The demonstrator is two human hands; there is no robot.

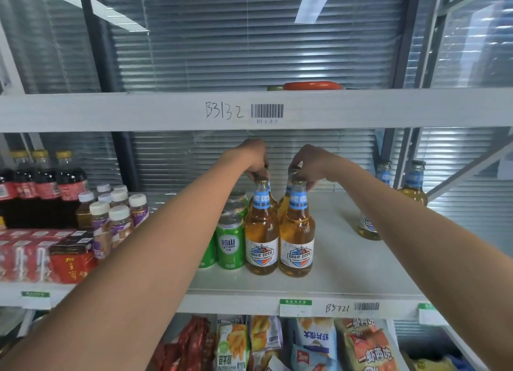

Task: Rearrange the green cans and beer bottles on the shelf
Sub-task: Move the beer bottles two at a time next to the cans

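Note:
Two pairs of amber beer bottles with blue neck labels stand on the white shelf [347, 259]. The front two are the left bottle [262, 232] and the right bottle [297, 232], with another pair close behind them. My left hand [255, 157] is closed over the bottle tops on the left side. My right hand [308, 162] is closed over the tops on the right side. A row of green cans [230, 240] runs back along the left of the bottles, partly hidden by my left arm. More beer bottles [413, 184] stand at the far right, one behind my right forearm.
Dark soda bottles [41, 187], small white-capped bottles [111, 212] and red cartons [72, 259] fill the shelf's left part. The upper shelf beam [266, 112] hangs low over my hands. Snack bags [277, 343] lie on the shelf below.

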